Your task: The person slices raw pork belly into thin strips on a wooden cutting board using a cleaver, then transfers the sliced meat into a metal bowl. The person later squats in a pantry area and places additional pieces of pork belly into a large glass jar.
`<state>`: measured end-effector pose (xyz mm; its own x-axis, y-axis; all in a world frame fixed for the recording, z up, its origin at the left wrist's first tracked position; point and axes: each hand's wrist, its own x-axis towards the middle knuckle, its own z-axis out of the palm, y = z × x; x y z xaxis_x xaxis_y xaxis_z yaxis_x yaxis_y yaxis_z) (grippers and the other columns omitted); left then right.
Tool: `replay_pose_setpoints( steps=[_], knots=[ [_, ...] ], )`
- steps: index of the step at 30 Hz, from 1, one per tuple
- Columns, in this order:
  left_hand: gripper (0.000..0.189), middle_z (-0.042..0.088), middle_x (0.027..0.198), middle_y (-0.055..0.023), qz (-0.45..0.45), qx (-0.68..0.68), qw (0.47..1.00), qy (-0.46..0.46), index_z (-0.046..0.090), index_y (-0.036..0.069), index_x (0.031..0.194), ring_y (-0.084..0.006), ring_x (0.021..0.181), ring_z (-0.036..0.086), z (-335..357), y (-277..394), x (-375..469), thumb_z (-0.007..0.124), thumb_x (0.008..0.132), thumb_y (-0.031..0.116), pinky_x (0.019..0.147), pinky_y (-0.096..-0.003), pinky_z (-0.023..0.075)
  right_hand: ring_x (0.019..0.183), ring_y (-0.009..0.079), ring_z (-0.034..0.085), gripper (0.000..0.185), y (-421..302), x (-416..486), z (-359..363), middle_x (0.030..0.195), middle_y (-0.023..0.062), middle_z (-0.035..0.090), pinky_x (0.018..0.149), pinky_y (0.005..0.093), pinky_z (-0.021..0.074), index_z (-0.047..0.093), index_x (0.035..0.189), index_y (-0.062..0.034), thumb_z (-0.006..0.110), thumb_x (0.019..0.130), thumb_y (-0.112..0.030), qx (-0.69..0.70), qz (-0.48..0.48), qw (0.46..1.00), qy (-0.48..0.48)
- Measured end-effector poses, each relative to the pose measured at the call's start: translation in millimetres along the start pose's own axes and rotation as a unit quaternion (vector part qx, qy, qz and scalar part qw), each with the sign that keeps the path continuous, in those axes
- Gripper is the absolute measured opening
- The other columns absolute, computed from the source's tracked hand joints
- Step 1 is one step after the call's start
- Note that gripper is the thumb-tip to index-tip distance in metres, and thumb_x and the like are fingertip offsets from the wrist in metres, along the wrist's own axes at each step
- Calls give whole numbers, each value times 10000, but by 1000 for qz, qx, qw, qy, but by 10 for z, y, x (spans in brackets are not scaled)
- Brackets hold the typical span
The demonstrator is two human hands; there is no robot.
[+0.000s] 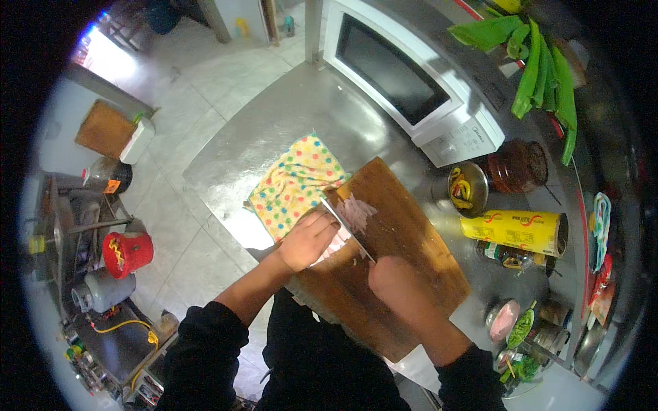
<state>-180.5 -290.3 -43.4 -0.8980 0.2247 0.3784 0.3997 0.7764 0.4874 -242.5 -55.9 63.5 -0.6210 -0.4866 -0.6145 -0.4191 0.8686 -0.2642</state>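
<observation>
A wooden cutting board (411, 246) lies in front of me on a steel table. My right hand (393, 280) grips the handle of a kitchen knife (350, 229), whose blade points away from me. Beside the blade, my left hand (310, 237) presses with bent fingers on a piece of pale pink food (336, 244), probably meat; the hand covers part of it. On the blade's other side, thin pale slices (354, 213) lie in a loose heap. A dotted yellow cloth (295, 185) touches the board's far left edge.
A white microwave (393, 67) stands at the back of the steel table (247, 138). Along the right are a metal bowl of peppers (468, 190), a yellow canister (514, 231), a bowl of pink food (504, 321) and green leaves (545, 77). A red bucket (128, 254) stands at left.
</observation>
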Motion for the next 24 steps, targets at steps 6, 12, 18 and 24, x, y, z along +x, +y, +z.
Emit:
replay_pose_setpoints(
  steps=[6,12,18,24],
  knots=[
    [286,610,1169,-138,-6,9,1000,10,638,2,1124,-317,1128,574,-34,31,-15,587,864,110,998,-410,466,710,459,669,431,124,39,168,731,262,666,684,536,545,722,752,18,523,989,-282,-2,-33,999,23],
    [282,608,1174,-154,-3,16,1000,12,640,-2,1099,-331,1151,570,-78,56,-31,613,842,112,1028,-418,461,714,439,681,398,-5,-141,-65,750,245,684,689,530,549,731,767,12,521,976,-253,-4,-33,999,-27],
    [205,624,1117,-216,-48,-20,998,-35,656,-17,1008,-403,1092,585,51,0,-128,646,819,61,1003,-502,460,756,418,704,281,46,-185,-223,772,239,703,685,522,559,742,779,3,565,885,-188,53,-53,997,-14],
    [228,644,1116,-212,-101,-57,991,-73,673,-5,1046,-405,1098,602,37,14,-72,647,827,54,1025,-514,461,754,415,708,256,122,-142,154,827,238,720,707,521,561,756,814,6,586,870,-177,-23,-69,997,23]
  ],
)
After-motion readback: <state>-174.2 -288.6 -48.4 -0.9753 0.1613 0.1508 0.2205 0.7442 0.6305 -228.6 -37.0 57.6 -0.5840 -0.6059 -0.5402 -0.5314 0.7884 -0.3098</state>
